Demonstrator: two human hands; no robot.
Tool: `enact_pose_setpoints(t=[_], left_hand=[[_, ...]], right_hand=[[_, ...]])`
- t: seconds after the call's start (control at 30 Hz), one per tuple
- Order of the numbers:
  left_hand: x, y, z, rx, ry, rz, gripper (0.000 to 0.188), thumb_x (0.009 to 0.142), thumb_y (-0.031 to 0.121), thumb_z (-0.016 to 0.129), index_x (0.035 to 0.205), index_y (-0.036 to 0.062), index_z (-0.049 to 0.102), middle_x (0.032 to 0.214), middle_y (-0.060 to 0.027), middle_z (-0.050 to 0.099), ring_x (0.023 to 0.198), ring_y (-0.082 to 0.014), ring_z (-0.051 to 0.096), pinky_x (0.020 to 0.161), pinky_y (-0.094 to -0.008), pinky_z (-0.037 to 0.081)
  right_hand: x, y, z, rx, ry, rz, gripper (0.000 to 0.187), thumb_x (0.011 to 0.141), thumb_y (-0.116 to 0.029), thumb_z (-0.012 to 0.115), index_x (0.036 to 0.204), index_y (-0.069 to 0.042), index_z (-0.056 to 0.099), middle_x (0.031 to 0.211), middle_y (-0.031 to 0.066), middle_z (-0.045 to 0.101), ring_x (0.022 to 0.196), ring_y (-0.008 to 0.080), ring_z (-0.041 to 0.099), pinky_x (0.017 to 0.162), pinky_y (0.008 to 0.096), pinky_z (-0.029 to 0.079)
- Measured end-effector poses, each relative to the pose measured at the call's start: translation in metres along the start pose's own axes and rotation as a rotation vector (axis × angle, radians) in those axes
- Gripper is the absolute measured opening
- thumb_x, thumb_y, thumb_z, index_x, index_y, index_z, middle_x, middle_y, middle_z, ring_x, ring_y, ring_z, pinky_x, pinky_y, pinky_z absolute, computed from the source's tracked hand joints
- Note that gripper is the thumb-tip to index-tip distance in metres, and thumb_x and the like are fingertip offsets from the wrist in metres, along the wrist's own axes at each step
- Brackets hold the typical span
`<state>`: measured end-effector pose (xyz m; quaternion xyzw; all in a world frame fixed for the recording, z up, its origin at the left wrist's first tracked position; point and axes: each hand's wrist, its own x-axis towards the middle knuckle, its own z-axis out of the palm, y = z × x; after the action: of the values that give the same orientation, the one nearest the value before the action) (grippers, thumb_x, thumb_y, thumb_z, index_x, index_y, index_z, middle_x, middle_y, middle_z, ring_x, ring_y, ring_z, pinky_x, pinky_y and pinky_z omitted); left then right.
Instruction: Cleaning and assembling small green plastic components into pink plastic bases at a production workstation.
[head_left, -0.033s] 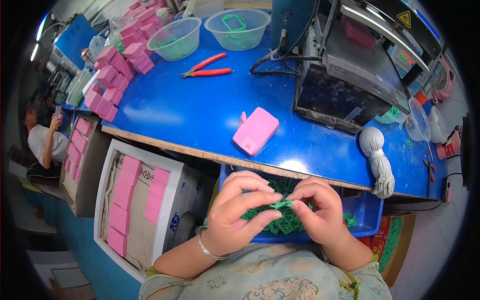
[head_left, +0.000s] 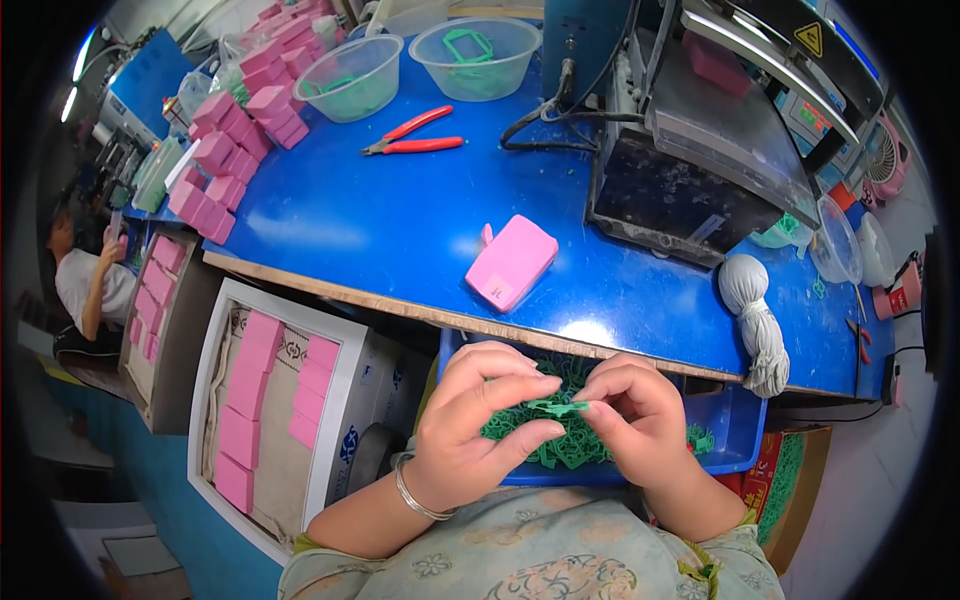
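Over a blue plastic bin (head_left: 735,440) heaped with tangled green pieces (head_left: 565,450), I hold a small, thin green piece (head_left: 556,408) between both hands. My right hand (head_left: 638,415) pinches its right end between thumb and fingers. My left hand (head_left: 482,412), with a bangle at the wrist, has its fingers curled round the other end, thumb below. The piece's exact shape is partly hidden by my fingertips. Beyond my hands, on the blue table, lies a pink block (head_left: 511,262) with a small pink part against its left side.
Red-handled cutters (head_left: 415,145) lie behind the pink block, near two clear bowls (head_left: 475,75). A dark press machine (head_left: 700,150) stands at right, with a grey-white bundle (head_left: 752,325) beside it. Pink blocks (head_left: 225,150) are stacked at left; others fill a white-framed box (head_left: 205,420). Another person (head_left: 92,280) sits far left.
The green piece has shifted slightly between my fingertips and shows more of itself on the left. My left fingers have moved a little; the table's things are unchanged.
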<state>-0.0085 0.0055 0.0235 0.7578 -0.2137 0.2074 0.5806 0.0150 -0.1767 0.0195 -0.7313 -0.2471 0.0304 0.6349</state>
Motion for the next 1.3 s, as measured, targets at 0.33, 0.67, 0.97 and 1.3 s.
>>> enact_pose_setpoints(t=[0.33,0.67,0.97,1.3], left_hand=[[0.000,-0.004,-0.003,-0.001,0.025,-0.027,0.028,0.065,0.001,0.073,0.092,0.0037,0.065,0.090,-0.0074,0.058,0.086,-0.0217,0.055,0.074,-0.0303,0.044],[0.000,-0.006,-0.004,-0.007,-0.011,-0.026,0.028,0.066,0.003,0.073,0.093,0.0037,0.065,0.091,-0.0075,0.058,0.087,-0.0223,0.055,0.077,-0.0315,0.043],[0.002,0.002,0.001,0.009,-0.115,-0.013,0.026,0.063,-0.002,0.071,0.088,0.0009,0.065,0.084,-0.0095,0.059,0.076,-0.0238,0.057,0.068,-0.0317,0.045],[-0.019,0.002,0.020,-0.349,0.103,-0.509,0.010,0.084,0.006,0.058,0.089,-0.0011,0.053,0.083,-0.0127,0.057,0.053,-0.0155,0.059,0.040,-0.0205,0.045]], right_hand=[[-0.002,0.000,-0.001,0.189,0.039,-0.004,0.009,0.078,-0.002,0.063,0.086,-0.001,0.060,0.080,0.0065,0.056,0.065,0.0101,0.048,0.057,0.0219,0.039],[-0.002,-0.007,-0.003,0.049,0.039,-0.156,0.011,0.076,0.000,0.064,0.085,-0.001,0.059,0.080,0.0080,0.056,0.061,0.0108,0.049,0.053,0.0220,0.040],[0.002,-0.027,-0.008,-0.248,-0.014,-0.188,0.017,0.071,-0.004,0.068,0.085,-0.002,0.059,0.077,0.0100,0.057,0.062,0.0204,0.056,0.050,0.0281,0.043],[-0.059,-0.038,-0.222,-1.392,1.062,0.057,0.020,0.076,-0.009,0.064,0.094,-0.002,0.059,0.091,0.0125,0.059,0.076,0.0243,0.060,0.066,0.0318,0.047]])
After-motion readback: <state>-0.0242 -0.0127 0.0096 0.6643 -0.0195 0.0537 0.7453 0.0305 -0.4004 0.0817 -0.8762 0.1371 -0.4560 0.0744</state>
